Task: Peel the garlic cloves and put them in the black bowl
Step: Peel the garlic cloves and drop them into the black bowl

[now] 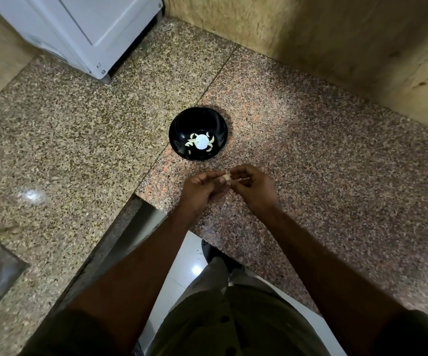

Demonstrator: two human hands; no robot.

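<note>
Garlic clove [227,177] is pinched between the two hands, just above the desk [310,155] and at about 5 o'clock from the black bowl [179,124], near it but not touching.

It looks light, small and firm, with a dry papery skin that should tear easily and slip under the fingertips. The flesh can bruise under a hard squeeze, so I would hold it lightly at the two ends and peel from the tip.

Going left to right: a white appliance [84,34] stands at 11 o'clock on the desk, well apart from the work. The bowl sits at the middle, and peeled cloves [191,142] lie in it around a bright reflection. I count roughly seven, though the glare hides some.

The left hand [200,188] has its fingers curled in, thumb and forefinger closed narrowly on the clove's left end. The right hand [252,187] meets it from the 3 o'clock side, its fingers also curled and pinching the clove's right end or its skin; I cannot tell which.

One clove is in hand, one bowl is on the desk, and no unpeeled cloves show elsewhere.
</note>
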